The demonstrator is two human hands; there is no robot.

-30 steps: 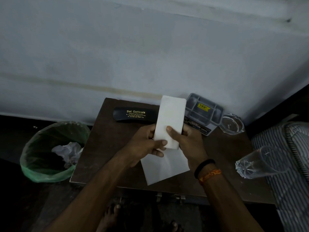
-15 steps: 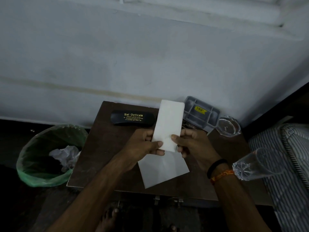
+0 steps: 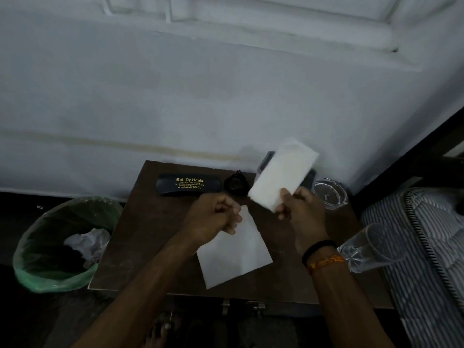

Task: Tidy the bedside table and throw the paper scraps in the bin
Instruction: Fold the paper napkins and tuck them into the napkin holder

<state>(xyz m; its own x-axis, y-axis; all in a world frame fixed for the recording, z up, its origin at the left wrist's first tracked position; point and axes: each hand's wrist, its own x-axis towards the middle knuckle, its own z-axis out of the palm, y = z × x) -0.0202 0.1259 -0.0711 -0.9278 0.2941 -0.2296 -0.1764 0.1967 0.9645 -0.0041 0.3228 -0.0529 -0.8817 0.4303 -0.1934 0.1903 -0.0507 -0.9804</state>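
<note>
White folded paper [image 3: 282, 177] stood up in the right hand [image 3: 298, 212], right of centre in the frame, pinched at its lower corner and tilted so its long side leaned toward the upper right. The right fingers [image 3: 285, 197] were clamped on that corner, thumb on the near face — a hold that kept the sheet clear of the table [image 3: 150, 234] and ready to carry. The left hand [image 3: 213, 218], at centre, was curled into a loose fist just above the flat sheet [image 3: 233, 252]; its fingers were drawn together, and whether they nipped that sheet's top corner could not be told. That second sheet lay flat on the dark wood at lower centre, near the front edge.

Along the back edge, a black glasses case [image 3: 188, 184] sat by the wall, a small dark object [image 3: 236, 184] beside it, and a grey tray [image 3: 263, 163] mostly hidden behind the raised paper. A clear glass dish [image 3: 330, 194] rested at the right rear corner, apparently parked out of the way. A drinking glass [image 3: 371, 247] lay on its side at the right edge, against the striped bedding [image 3: 426, 247].

Down in the lower left of the frame the green-lined bin [image 3: 57, 242] stood just beside the table with crumpled paper [image 3: 88, 244] in it, close enough for an easy drop. By the look of it, two papers were left to sort.
</note>
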